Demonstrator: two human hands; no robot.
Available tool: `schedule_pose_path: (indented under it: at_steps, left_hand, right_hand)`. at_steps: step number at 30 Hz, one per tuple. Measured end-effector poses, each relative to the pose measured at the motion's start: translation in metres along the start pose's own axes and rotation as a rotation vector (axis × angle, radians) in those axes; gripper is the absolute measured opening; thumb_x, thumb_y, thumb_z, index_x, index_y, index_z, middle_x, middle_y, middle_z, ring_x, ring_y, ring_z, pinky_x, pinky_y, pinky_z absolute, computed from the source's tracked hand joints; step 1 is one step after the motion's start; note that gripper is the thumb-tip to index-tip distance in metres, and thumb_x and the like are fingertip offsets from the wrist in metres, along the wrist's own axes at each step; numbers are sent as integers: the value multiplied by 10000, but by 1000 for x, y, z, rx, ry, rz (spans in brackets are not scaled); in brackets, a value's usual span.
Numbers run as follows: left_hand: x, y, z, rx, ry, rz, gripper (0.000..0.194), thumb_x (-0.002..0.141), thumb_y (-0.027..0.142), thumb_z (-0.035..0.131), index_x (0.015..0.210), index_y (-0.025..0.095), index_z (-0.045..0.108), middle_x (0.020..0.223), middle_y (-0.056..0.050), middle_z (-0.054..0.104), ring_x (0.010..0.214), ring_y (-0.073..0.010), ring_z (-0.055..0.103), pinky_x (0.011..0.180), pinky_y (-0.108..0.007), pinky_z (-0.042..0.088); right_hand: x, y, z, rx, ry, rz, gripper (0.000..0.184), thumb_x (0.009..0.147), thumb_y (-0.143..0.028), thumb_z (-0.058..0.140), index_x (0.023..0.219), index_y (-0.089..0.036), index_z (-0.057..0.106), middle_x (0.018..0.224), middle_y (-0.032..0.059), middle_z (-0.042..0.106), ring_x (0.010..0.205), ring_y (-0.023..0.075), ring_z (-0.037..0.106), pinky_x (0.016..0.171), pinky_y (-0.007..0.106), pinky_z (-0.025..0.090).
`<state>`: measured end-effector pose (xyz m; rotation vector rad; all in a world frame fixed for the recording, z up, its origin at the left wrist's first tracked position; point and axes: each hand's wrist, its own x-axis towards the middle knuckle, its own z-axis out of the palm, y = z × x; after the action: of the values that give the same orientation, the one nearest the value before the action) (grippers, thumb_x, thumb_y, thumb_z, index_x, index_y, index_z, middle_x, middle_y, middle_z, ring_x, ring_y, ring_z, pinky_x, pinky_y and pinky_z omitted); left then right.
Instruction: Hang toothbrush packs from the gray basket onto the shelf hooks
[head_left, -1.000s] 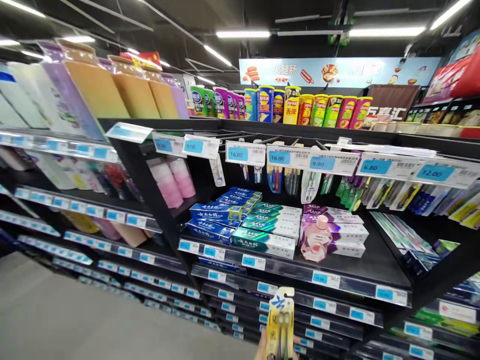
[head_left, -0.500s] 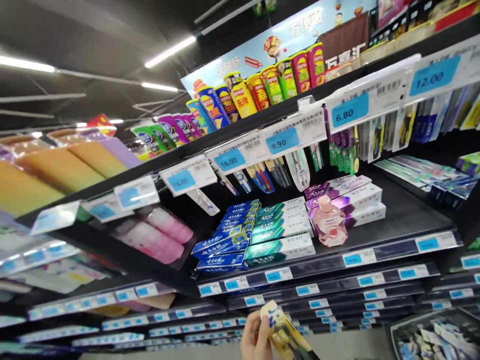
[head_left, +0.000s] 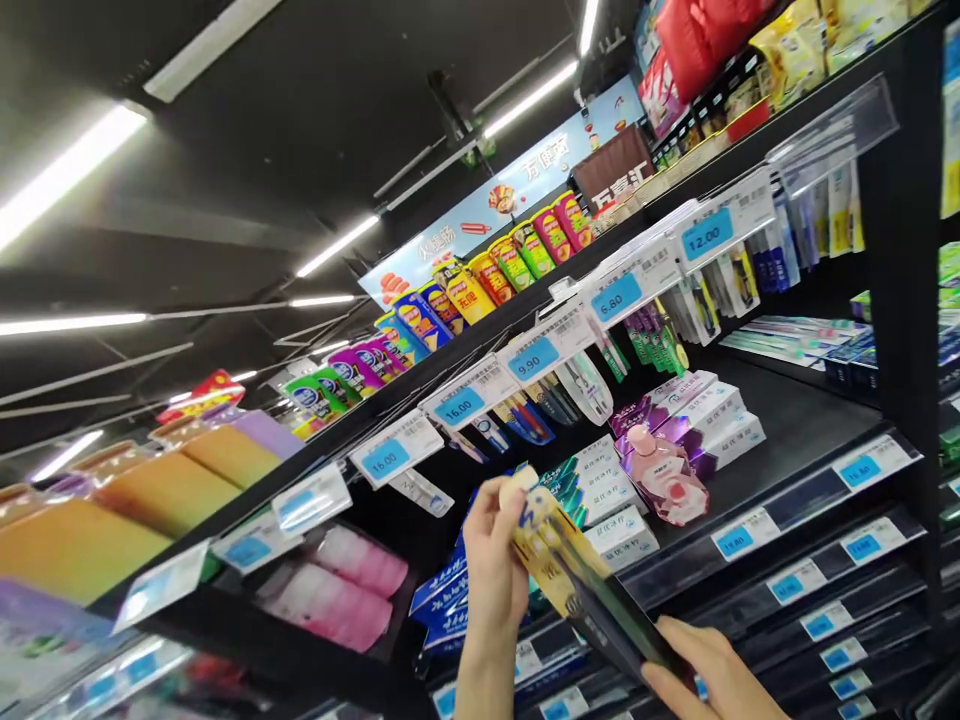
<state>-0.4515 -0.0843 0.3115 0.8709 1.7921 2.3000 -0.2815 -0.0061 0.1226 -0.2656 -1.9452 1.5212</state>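
Observation:
My left hand [head_left: 491, 550] is closed on the upper end of a flat toothbrush pack [head_left: 577, 570], gold at the top and black lower down. My right hand [head_left: 705, 665] grips its dark lower end, with thumb and fingers on either side. The pack slants down to the right in front of the shelf. Behind it, blue toothpaste boxes [head_left: 439, 600] and white-and-green toothpaste boxes [head_left: 607, 490] are partly hidden. A pink bottle [head_left: 664, 475] stands to the right, beside purple-and-white boxes [head_left: 712, 415].
Hanging toothbrush packs [head_left: 525, 415] line the hooks under price tags [head_left: 532, 358]. Chip cans [head_left: 461, 290] stand on top. Pink rolled packs [head_left: 337, 600] fill the left shelf. A black upright post [head_left: 900, 300] rises at the right, and more shelf edges [head_left: 795, 585] lie below.
My left hand and the toothbrush pack have risen from the bottom edge to in front of the toothpaste boxes. My right hand has come into view, holding the lower end. The view has tilted upward.

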Motion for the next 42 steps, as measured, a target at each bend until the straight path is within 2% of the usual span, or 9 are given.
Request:
schedule_pose_path:
  at_steps: [6, 18, 26, 30, 33, 35, 37, 39, 42]
  left_hand:
    - [43, 32, 35, -187, -39, 63, 341, 688, 368, 858, 942, 193, 713, 855, 28, 722, 715, -106, 682, 664, -183, 536]
    - [64, 32, 39, -226, 9, 362, 168, 778, 318, 777, 878, 193, 727, 847, 24, 749, 811, -136, 709, 779, -227, 535]
    - [75, 27, 42, -134, -28, 236, 321, 774, 373, 821, 1035, 217, 718, 955, -9, 759, 937, -188, 728, 900, -294, 557]
    - [66, 18, 34, -75, -110, 339, 498, 857, 433, 758, 1315, 300, 616, 1235, -46, 716, 1115, -212, 702, 952, -300, 557]
    - [53, 14, 26, 105, -174, 407, 752, 775, 430, 850, 1441, 327, 514, 1358, -82, 649, 1205, -252, 666, 990, -336, 558]
    - [47, 13, 24, 242, -180, 419, 836, 701, 357, 914, 1441, 317, 525, 1405, -91, 613, 1247, -277, 640, 1021, -357, 552]
    - [45, 11, 25, 301, -169, 423, 815, 693, 327, 920, 1420, 301, 553, 1420, -91, 599, 1265, -287, 628, 1064, -380, 534]
    - [49, 8, 28, 279, -172, 418, 784, 708, 332, 911, 1408, 289, 561, 1390, -89, 615, 1259, -288, 632, 1098, -400, 515]
    - [65, 0, 32, 224, -185, 428, 766, 698, 342, 917, 1377, 268, 570, 1371, -94, 619, 1299, -293, 607, 1131, -405, 491]
  right_hand:
    - [42, -56, -8, 51, 64, -108, 360, 980, -475, 568, 700, -251, 607, 637, -6, 581, 559, 170, 528, 532, 292, 452]
    - [69, -77, -16, 125, 74, -160, 395, 997, -460, 552, 671, -240, 513, 609, -33, 475, 579, 149, 429, 540, 291, 358]
    - [73, -67, 0, 377, 27, -20, 353, 969, -528, 588, 792, -225, 626, 664, -17, 557, 581, 142, 472, 508, 263, 393]
    - [77, -63, 5, 355, 82, -17, 361, 963, -520, 597, 762, -221, 624, 598, -33, 500, 523, 125, 420, 450, 255, 317]
    - [81, -64, 5, 306, 110, -27, 394, 961, -527, 591, 713, -222, 608, 561, -43, 435, 508, 126, 408, 461, 261, 319]
    - [82, -63, 6, 303, 91, 5, 365, 963, -539, 582, 791, -223, 649, 530, -56, 414, 479, 127, 404, 459, 265, 331]
    - [76, -58, 8, 338, 70, 49, 314, 967, -518, 586, 1045, -231, 689, 588, -50, 517, 470, 128, 454, 459, 262, 377]
    - [64, -47, 11, 377, 58, 90, 422, 969, -485, 593, 1334, -273, 592, 845, 6, 677, 514, 126, 544, 471, 255, 439]
    - [35, -21, 14, 376, 8, 165, 565, 972, -496, 566, 1495, -328, 436, 1192, 86, 666, 581, 122, 616, 461, 243, 468]
